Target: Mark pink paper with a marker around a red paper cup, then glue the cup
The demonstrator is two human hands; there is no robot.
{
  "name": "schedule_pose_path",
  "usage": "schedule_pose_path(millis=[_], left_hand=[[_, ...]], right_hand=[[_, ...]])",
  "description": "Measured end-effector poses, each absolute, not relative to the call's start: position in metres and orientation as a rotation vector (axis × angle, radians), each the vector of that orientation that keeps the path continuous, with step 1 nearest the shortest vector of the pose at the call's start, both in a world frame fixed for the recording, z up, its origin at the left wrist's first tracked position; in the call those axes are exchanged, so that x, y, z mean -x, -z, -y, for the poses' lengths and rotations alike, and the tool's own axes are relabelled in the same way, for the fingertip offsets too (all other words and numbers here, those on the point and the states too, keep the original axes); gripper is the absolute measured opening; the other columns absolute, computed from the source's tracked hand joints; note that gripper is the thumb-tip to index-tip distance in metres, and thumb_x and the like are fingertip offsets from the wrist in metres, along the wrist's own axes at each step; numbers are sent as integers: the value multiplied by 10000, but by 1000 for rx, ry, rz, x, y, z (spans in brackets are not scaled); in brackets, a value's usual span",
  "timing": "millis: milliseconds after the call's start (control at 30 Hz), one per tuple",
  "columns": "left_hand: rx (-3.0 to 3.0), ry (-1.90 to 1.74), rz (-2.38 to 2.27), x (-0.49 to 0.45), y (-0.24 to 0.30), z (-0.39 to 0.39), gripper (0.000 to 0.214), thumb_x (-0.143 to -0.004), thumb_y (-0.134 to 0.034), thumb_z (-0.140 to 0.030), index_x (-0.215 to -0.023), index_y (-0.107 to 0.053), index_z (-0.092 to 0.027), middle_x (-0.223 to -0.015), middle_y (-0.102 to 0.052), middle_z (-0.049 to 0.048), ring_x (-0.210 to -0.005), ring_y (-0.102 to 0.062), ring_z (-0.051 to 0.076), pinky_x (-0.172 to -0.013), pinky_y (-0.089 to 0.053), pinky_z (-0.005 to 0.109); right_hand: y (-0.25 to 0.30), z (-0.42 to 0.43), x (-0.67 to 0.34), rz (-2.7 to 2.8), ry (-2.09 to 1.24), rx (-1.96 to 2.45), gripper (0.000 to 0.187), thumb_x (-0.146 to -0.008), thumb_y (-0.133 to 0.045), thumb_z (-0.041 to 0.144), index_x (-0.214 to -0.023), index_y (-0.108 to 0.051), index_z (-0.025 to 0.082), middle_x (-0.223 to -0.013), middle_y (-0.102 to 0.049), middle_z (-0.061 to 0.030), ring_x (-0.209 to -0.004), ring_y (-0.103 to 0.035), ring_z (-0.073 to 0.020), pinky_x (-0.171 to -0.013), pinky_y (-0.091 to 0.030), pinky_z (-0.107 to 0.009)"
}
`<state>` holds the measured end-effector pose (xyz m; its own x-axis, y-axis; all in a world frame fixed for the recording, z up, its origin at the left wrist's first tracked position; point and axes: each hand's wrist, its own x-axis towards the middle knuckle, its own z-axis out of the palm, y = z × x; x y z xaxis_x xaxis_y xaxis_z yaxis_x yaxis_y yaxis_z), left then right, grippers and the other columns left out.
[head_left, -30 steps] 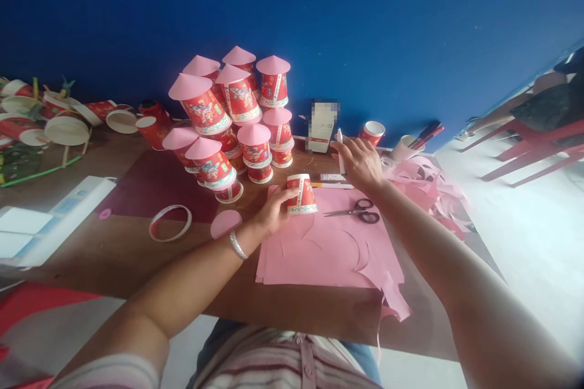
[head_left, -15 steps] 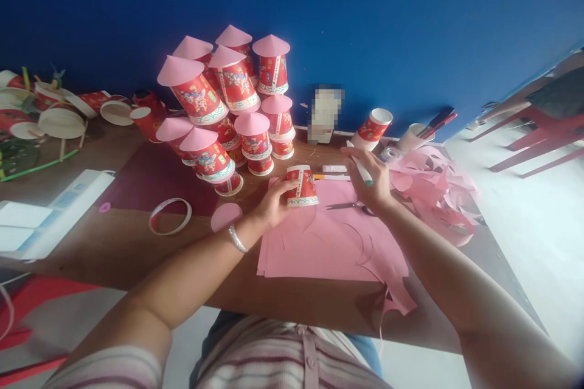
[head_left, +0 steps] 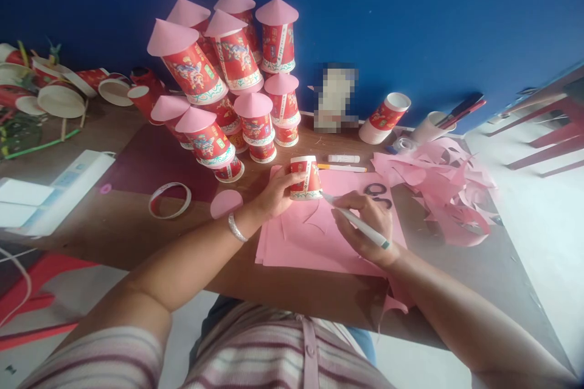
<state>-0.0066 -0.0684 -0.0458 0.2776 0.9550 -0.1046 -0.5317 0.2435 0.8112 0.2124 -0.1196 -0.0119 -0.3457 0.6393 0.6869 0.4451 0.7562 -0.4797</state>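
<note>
My left hand (head_left: 278, 194) grips an upside-down red paper cup (head_left: 306, 177) that stands on a pink paper sheet (head_left: 314, 243). My right hand (head_left: 365, 225) is closed around a white pen (head_left: 360, 226), and the pen's tip touches the paper at the base of the cup. Black scissors (head_left: 378, 193) lie on the sheet just behind my right hand. A cut pink paper disc (head_left: 226, 203) lies left of my left wrist.
A stack of red cups with pink cone tops (head_left: 228, 73) stands behind the sheet. A tape ring (head_left: 170, 199), pink paper scraps (head_left: 438, 188), a tipped cup (head_left: 385, 117), a holder with pens (head_left: 433, 124) and a white box (head_left: 50, 191) lie on the wooden table (head_left: 128, 237).
My right hand picked up the white pen from the back of the table and brought it down to the cup's base. The left hand kept holding the cup.
</note>
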Motion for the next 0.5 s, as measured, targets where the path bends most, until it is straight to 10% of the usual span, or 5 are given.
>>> schedule_pose_path(millis=[500], left_hand=[[-767,-1135,-675,7,47,70,290,-842,-835,-421,-978,-813,-166,-967,-774,88,-917,-718,236,-876,-590,377]], right_hand=[[21,125,-200,2011,-464,513,238,-956,-682,68,-1120,-649,237,-882,-777,12,-725,-760,-162,-1068,-712,-563]])
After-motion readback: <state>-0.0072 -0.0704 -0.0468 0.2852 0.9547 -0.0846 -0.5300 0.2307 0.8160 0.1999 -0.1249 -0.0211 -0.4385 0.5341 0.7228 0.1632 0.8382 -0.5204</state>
